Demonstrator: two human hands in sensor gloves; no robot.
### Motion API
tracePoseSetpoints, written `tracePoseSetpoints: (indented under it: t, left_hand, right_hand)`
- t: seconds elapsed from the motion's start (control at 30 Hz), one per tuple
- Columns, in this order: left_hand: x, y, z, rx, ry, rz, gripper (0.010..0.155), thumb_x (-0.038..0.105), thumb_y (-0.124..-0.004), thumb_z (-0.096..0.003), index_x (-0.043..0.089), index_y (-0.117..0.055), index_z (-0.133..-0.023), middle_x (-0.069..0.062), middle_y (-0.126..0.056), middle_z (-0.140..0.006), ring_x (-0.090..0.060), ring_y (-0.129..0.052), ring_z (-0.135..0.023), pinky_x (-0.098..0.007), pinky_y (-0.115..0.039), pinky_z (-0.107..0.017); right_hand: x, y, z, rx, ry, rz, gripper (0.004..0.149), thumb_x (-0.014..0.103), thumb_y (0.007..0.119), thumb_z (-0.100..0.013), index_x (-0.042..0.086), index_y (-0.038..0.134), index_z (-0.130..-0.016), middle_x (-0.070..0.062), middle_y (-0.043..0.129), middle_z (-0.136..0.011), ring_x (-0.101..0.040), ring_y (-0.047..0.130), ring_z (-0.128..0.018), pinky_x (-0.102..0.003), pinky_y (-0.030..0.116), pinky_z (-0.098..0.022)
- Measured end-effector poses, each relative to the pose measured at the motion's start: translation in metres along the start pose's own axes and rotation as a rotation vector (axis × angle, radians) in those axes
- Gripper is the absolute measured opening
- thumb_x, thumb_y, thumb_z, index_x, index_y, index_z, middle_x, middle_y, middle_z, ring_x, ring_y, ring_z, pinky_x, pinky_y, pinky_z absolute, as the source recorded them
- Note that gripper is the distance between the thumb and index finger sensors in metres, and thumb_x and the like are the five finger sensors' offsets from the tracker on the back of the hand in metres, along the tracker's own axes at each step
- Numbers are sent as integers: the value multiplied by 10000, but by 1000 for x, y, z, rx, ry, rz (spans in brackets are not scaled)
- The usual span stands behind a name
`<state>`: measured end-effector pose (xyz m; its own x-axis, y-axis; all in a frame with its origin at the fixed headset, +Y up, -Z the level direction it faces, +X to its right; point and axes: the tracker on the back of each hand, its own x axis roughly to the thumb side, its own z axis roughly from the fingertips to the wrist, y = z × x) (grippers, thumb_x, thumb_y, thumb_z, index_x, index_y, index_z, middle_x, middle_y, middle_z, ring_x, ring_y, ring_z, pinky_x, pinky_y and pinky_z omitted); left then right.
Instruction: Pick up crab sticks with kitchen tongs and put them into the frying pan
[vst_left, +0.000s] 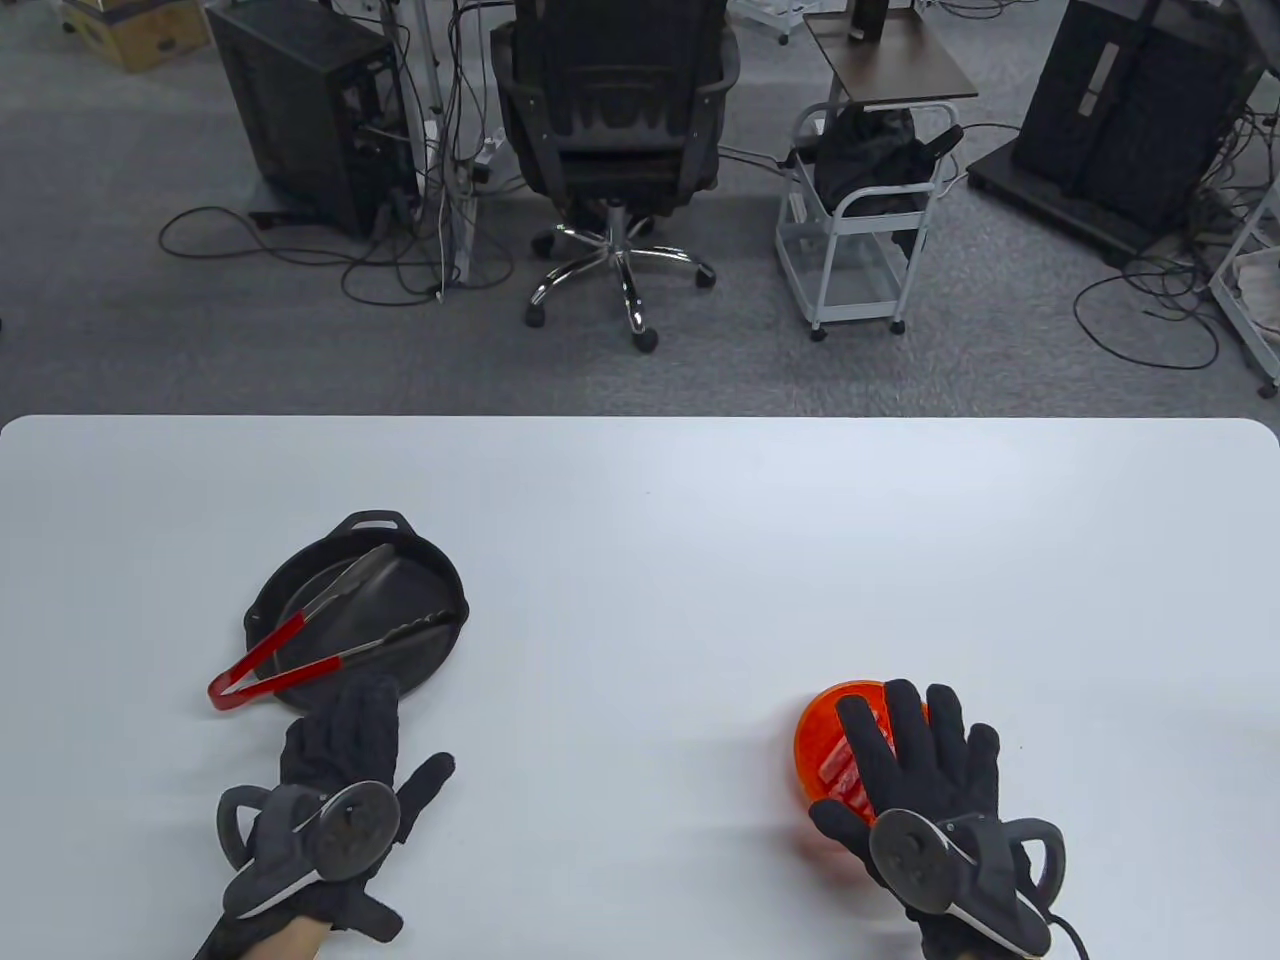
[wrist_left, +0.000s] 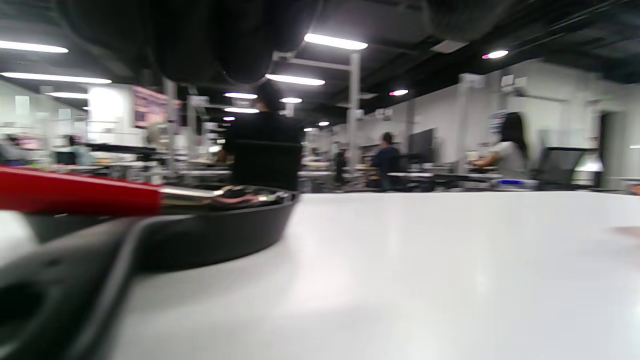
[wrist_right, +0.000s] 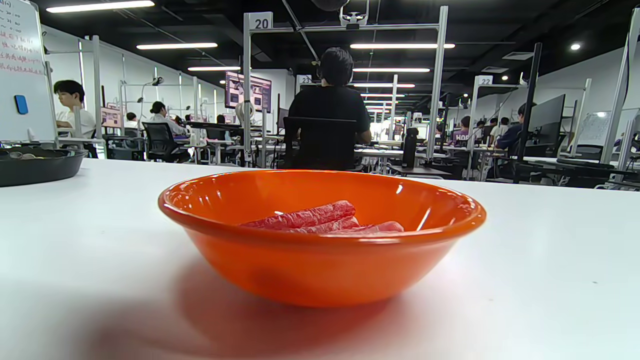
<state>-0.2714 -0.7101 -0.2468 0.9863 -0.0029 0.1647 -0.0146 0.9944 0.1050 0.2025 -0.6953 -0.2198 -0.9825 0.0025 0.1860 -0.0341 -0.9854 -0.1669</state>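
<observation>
Tongs (vst_left: 325, 625), steel with red handles, lie across the black cast-iron frying pan (vst_left: 420, 640) at the white worktop (vst_left: 640, 520)'s near left; the left hand (vst_left: 335, 760) rests beside it, fingers straight. The right hand (vst_left: 915, 765) hovers with fingers spread over the orange plastic bowl (wrist_right: 320, 240) of pink crab sticks (wrist_right: 320, 220), open worktop between.

A black office chair (vst_left: 620, 130) stands beyond the white table (vst_left: 640, 520), beside a white cart (vst_left: 865, 235).

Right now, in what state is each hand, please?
Left hand: fingers curled down beside the frying pan handle; a grip cannot be told.
Right hand: open, fingers spread above the orange bowl, holding nothing.
</observation>
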Motion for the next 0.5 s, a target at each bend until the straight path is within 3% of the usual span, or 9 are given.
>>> tracePoseSetpoints:
  t: [0.17,0.33,0.5]
  left_hand:
    - [-9,-7,-2,-72,198,-31,839,588,-534,-659,-76,-404,-1156,-370,-599,-1099,-608,-715,-892,-679,-658,-605]
    - [-20,-17,-4,-214,432,-129,903,624,-547,-644,-131,-456,-1131,-428,-659,-1055,-618,-842,-786,-651,-753,-538]
    - [-33,-28,-8,-319,507,-94,936,646,-564,-630,-153,-490,-1112,-436,-711,-1019,-595,-905,-730,-630,-797,-505]
  right_hand:
    - [-1,0,0,-6,2,-6,862,712,410,-481,322,85,-1178,-181,223,-1261,-508,211,-1116,-737,328,-747]
    - [-2,-1,0,-10,6,-10,862,707,415,-485,312,84,-1177,-192,231,-1257,-514,223,-1112,-738,341,-743]
    - [0,-1,-1,-14,11,-22,864,703,421,-489,303,82,-1177,-199,234,-1254,-520,230,-1108,-737,346,-741]
